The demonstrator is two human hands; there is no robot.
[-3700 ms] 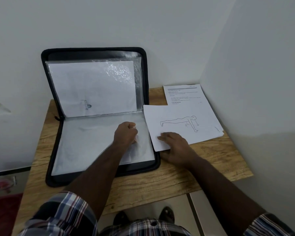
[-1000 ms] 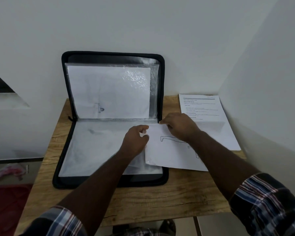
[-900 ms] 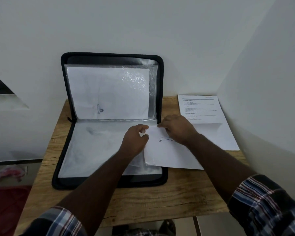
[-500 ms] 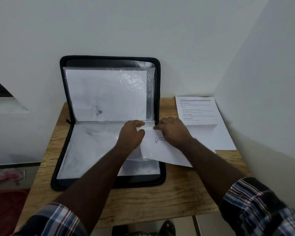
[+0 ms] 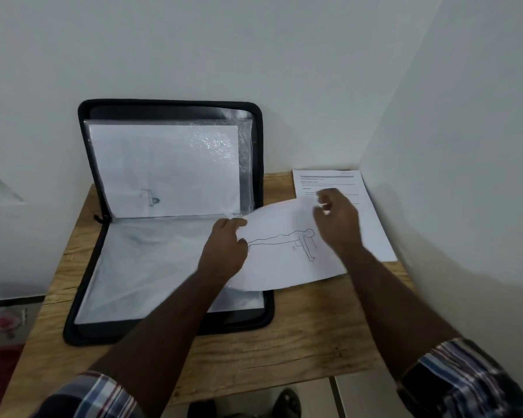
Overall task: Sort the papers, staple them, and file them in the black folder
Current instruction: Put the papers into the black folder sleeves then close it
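Black folder [image 5: 175,327] lies open on the desk [image 5: 299,342], back half propped on the wall. Left hand [image 5: 224,251] pinches the left edge of the push-up drawing sheet [image 5: 284,260], half over the folder's right edge. Right hand [image 5: 337,220] hovers above it, fingers loose, holding nothing. Printed page [image 5: 372,224] lies by the corner.
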